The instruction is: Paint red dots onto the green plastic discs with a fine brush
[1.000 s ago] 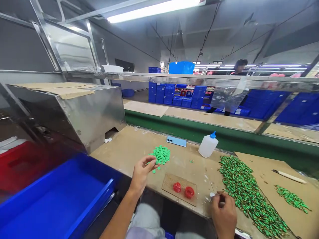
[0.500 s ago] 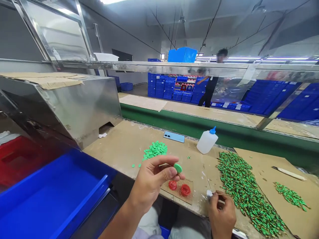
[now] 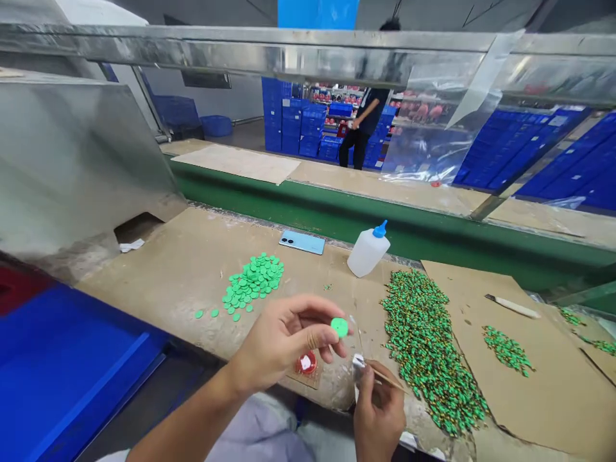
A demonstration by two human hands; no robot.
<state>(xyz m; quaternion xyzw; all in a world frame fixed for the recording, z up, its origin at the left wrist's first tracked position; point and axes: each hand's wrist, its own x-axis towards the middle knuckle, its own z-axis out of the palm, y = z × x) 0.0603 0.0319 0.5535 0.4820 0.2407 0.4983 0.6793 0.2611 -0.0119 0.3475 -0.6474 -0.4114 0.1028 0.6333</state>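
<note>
Between thumb and fingertips of my left hand (image 3: 274,343) is a small green disc (image 3: 339,327), its flat face turned up with a tiny dark dot in the middle. My right hand (image 3: 380,410) pinches a thin light-brown stick (image 3: 389,378). A whitish, shiny piece (image 3: 358,362) shows at my right fingertips; whether it belongs to the stick I cannot tell. Below my left hand a red round cup (image 3: 307,362) with something white in it sits on a small brown board (image 3: 308,381). A pile of green discs (image 3: 253,282) lies beyond my left hand.
A white bottle with blue nozzle (image 3: 368,251) and a light-blue phone (image 3: 302,242) stand and lie at the back. Many small green-and-gold pieces (image 3: 428,346) cover the right side, near a brush-like tool (image 3: 513,306). A blue bin (image 3: 86,385) is at left.
My view has shifted. The disc in my left hand has turned its face towards me. My right hand has come nearer to it, and the stick now shows. The person behind has moved left.
</note>
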